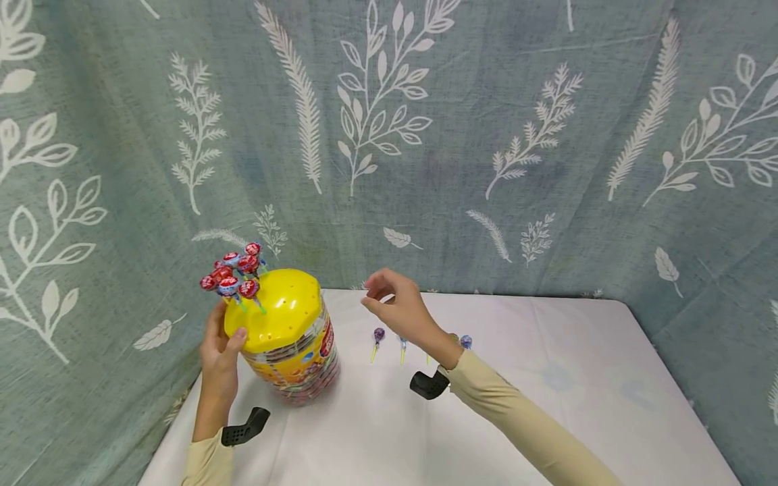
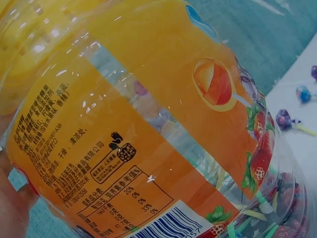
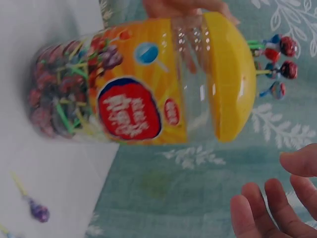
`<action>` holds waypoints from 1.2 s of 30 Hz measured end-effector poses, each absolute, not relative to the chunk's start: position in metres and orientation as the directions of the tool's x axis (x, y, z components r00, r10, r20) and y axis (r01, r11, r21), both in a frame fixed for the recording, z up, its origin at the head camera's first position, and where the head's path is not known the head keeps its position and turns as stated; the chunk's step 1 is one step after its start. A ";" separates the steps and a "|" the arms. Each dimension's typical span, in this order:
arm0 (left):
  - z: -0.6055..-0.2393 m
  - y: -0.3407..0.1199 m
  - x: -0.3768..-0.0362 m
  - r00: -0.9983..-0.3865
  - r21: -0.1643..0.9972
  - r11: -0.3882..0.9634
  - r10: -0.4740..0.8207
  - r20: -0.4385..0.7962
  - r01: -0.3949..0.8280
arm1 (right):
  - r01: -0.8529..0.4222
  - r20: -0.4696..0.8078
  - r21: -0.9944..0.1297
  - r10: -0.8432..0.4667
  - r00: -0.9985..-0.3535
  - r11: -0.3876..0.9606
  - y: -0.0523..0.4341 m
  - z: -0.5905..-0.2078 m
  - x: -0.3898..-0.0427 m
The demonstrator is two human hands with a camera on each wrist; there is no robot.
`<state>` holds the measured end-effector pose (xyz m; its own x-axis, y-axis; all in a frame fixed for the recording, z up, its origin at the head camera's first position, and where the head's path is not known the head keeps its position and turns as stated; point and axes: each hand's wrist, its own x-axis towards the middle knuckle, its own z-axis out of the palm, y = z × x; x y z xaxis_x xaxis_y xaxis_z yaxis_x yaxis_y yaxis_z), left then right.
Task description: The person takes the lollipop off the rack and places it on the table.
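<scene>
A large clear candy jar with a domed yellow lid stands at the left of the table, slightly tilted. Several red-wrapped lollipops stick up from holes on the lid's left side. My left hand grips the jar near its top from the left, thumb at the lid's rim. To the right of the jar, my right hand hovers with loosely bent fingers and nothing between them. In the right wrist view, many more lollipops lie inside the jar, below its orange label.
A purple lollipop lies on the white tabletop, in a row with several others, including a blue one. My right forearm partly covers that row. A green leaf-patterned curtain hangs behind and along the sides of the table.
</scene>
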<state>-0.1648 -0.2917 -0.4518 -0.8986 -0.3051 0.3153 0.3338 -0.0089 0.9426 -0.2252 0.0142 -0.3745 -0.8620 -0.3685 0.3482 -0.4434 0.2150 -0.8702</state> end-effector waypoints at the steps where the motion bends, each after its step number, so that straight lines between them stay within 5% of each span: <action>1: -0.452 -0.292 -0.165 -0.899 0.943 -0.007 -0.304 0.316 0.334 | -0.450 0.356 -0.870 -0.377 -0.855 0.199 0.011 -0.370 -0.224; 9: -0.452 -0.293 -0.161 -0.901 0.948 0.012 -0.308 0.305 0.317 | -0.491 0.393 -0.861 -0.435 -0.810 0.136 -0.017 -0.335 -0.205; 36: -0.451 -0.295 -0.162 -0.908 0.958 0.006 -0.317 0.275 0.288 | -0.527 0.413 -0.847 -0.535 -0.737 0.073 -0.115 -0.329 -0.212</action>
<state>-0.1619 -0.2946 -0.4506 -0.9078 -0.3170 0.2748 0.2877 0.0063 0.9577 -0.2117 -0.1153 -0.3295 -0.7369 -0.5354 0.4126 -0.5272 0.0731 -0.8466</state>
